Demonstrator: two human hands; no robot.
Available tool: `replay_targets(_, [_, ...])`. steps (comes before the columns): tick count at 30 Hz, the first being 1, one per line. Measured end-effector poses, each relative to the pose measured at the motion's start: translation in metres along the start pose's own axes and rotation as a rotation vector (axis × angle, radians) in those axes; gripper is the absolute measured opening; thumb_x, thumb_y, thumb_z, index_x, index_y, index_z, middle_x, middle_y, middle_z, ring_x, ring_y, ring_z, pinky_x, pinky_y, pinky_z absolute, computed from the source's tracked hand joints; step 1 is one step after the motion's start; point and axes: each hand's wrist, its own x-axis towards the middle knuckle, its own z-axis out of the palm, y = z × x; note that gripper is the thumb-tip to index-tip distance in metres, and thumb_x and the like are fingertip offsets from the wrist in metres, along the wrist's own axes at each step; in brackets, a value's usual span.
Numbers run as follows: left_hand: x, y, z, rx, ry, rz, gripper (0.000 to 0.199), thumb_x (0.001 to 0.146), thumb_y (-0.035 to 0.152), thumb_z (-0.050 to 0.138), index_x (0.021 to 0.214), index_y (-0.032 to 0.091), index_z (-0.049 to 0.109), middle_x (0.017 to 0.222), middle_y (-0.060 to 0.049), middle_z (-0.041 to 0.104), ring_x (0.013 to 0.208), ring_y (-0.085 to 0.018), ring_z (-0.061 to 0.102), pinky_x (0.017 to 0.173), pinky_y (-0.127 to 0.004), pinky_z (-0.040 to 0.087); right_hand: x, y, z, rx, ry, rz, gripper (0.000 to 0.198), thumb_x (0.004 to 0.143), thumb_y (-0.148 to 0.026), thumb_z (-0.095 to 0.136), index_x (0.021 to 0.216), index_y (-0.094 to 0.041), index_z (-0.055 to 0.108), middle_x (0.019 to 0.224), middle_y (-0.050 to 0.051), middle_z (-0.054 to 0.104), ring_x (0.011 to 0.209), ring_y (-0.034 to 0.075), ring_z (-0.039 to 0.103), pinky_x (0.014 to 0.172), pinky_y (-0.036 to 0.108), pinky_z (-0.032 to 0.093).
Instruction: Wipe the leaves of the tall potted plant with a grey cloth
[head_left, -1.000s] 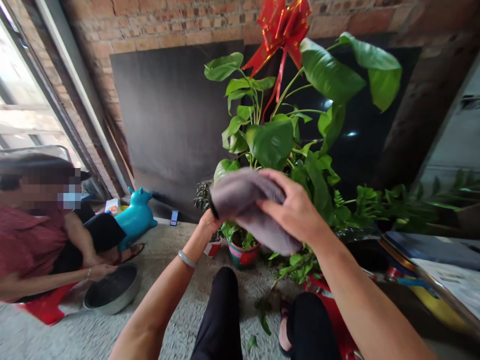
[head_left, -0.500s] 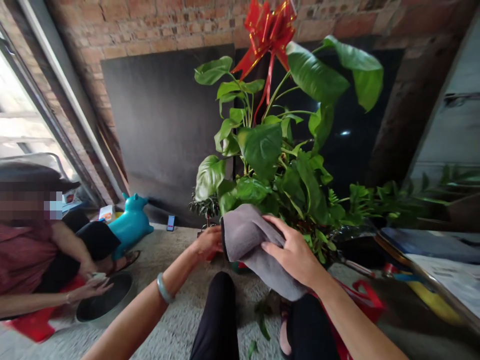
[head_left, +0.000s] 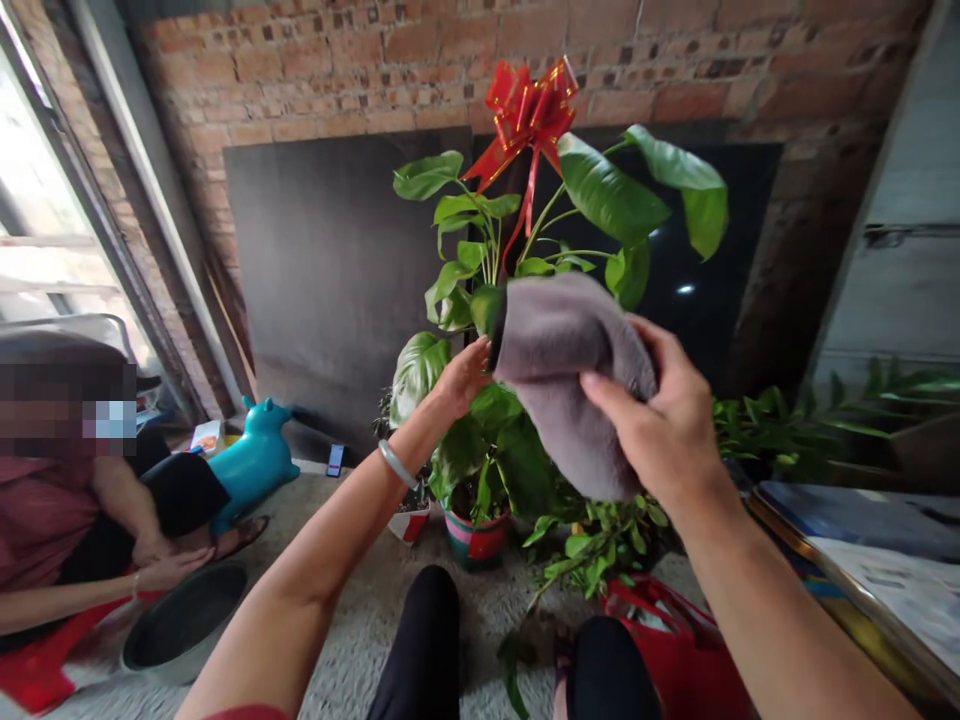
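Observation:
A grey cloth point(head_left: 574, 350) with a dark edge is gripped by my right hand point(head_left: 667, 420), thumb on top of its folds. It lies over a large leaf of the tall green plant point(head_left: 611, 190); a strip of that leaf point(head_left: 487, 308) shows at the cloth's left side. My left hand point(head_left: 461, 380), with a pale bangle point(head_left: 397, 465) on the wrist, is closed at the leaf's lower edge. Its fingertips are partly hidden by the cloth. Below, the plant stands in a red and green pot point(head_left: 476, 538). A red ribbon bow point(head_left: 531, 110) tops the plant.
On the left, a seated person point(head_left: 52, 540) holds their hands by a dark basin point(head_left: 184, 620). A turquoise animal figure point(head_left: 255, 450) and a phone point(head_left: 335, 460) are near the wall. A red bag point(head_left: 675, 640) and a paper-covered table point(head_left: 885, 570) are on the right.
Both hands and the cloth have moved up and to the right, from low by the plant onto a leaf. The view has tilted down less far right, and the pot now shows.

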Motion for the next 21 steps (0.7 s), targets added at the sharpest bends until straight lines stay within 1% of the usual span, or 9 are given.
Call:
replay_targets(3, [-0.012, -0.004, -0.015, 0.021, -0.054, -0.046, 0.033, 0.101, 0.041, 0.062, 0.112, 0.015, 0.078, 0.097, -0.01, 0.079, 0.089, -0.021, 0.068, 0.089, -0.032, 0.053, 0.044, 0.0, 0.023, -0.036, 0.092, -0.12, 0.056, 0.086, -0.03, 0.071, 0.14, -0.029, 0.057, 0.145, 0.01, 0.066, 0.136, 0.033, 0.061, 0.119, 0.054, 0.047])
replay_targets(5, [-0.021, -0.002, -0.022, 0.025, -0.096, -0.083, 0.045, 0.101, 0.051, 0.059, 0.114, 0.013, 0.078, 0.096, -0.011, 0.078, 0.089, -0.022, 0.069, 0.09, -0.033, 0.053, 0.056, 0.013, 0.047, -0.088, 0.042, -0.086, 0.06, 0.088, -0.028, 0.068, 0.146, -0.028, 0.053, 0.15, 0.011, 0.061, 0.14, 0.034, 0.058, 0.12, 0.056, 0.045])
replay_targets(7, [-0.027, 0.0, -0.028, 0.01, -0.105, -0.109, 0.051, 0.101, 0.056, 0.057, 0.116, 0.012, 0.078, 0.094, -0.012, 0.078, 0.091, -0.025, 0.07, 0.09, -0.035, 0.054, 0.045, 0.029, 0.067, -0.148, -0.084, 0.018, 0.059, 0.085, -0.025, 0.068, 0.143, -0.024, 0.056, 0.142, 0.014, 0.066, 0.132, 0.036, 0.064, 0.115, 0.058, 0.048])
replay_targets(9, [-0.031, 0.002, -0.036, -0.023, -0.07, -0.118, 0.051, 0.103, 0.056, 0.054, 0.119, 0.013, 0.077, 0.093, -0.012, 0.079, 0.094, -0.027, 0.072, 0.089, -0.036, 0.055, 0.02, 0.041, 0.073, -0.176, -0.238, 0.126, 0.05, 0.08, -0.022, 0.071, 0.13, -0.02, 0.065, 0.121, 0.011, 0.076, 0.114, 0.035, 0.073, 0.106, 0.056, 0.054])
replay_targets(12, [-0.031, 0.002, -0.052, -0.073, 0.016, -0.119, 0.048, 0.105, 0.054, 0.053, 0.122, 0.015, 0.076, 0.09, -0.011, 0.079, 0.093, -0.029, 0.073, 0.086, -0.036, 0.057, -0.013, 0.035, 0.054, -0.063, -0.374, 0.186, 0.039, 0.079, -0.025, 0.072, 0.118, -0.025, 0.072, 0.112, 0.005, 0.079, 0.107, 0.031, 0.076, 0.1, 0.051, 0.058])
replay_targets(14, [-0.03, 0.0, -0.061, -0.069, 0.032, -0.113, 0.047, 0.105, 0.052, 0.054, 0.122, 0.015, 0.076, 0.089, -0.011, 0.078, 0.088, -0.028, 0.072, 0.083, -0.035, 0.057, -0.009, 0.017, 0.036, 0.034, -0.311, 0.116, 0.043, 0.081, -0.029, 0.072, 0.125, -0.028, 0.07, 0.125, 0.004, 0.077, 0.118, 0.03, 0.072, 0.109, 0.052, 0.055])
replay_targets(16, [-0.03, -0.002, -0.063, -0.038, 0.003, -0.116, 0.05, 0.105, 0.052, 0.052, 0.121, 0.012, 0.077, 0.091, -0.013, 0.078, 0.084, -0.026, 0.071, 0.082, -0.035, 0.056, 0.015, 0.0, 0.028, 0.041, -0.14, -0.026, 0.049, 0.082, -0.029, 0.071, 0.131, -0.028, 0.066, 0.135, 0.007, 0.073, 0.128, 0.031, 0.067, 0.118, 0.055, 0.049])
replay_targets(19, [-0.033, -0.005, -0.056, -0.007, -0.05, -0.129, 0.056, 0.103, 0.056, 0.052, 0.123, 0.009, 0.077, 0.095, -0.015, 0.078, 0.086, -0.025, 0.07, 0.087, -0.036, 0.055, 0.052, -0.001, 0.042, -0.075, 0.024, -0.162, 0.057, 0.084, -0.027, 0.069, 0.14, -0.027, 0.058, 0.144, 0.011, 0.066, 0.138, 0.034, 0.06, 0.121, 0.059, 0.044])
replay_targets(21, [-0.036, -0.005, -0.05, -0.005, -0.06, -0.131, 0.057, 0.1, 0.058, 0.057, 0.123, 0.01, 0.078, 0.096, -0.014, 0.079, 0.09, -0.027, 0.071, 0.089, -0.037, 0.055, 0.05, 0.016, 0.058, -0.168, -0.044, -0.087, 0.058, 0.085, -0.026, 0.068, 0.141, -0.025, 0.057, 0.142, 0.015, 0.067, 0.136, 0.038, 0.061, 0.119, 0.064, 0.044])
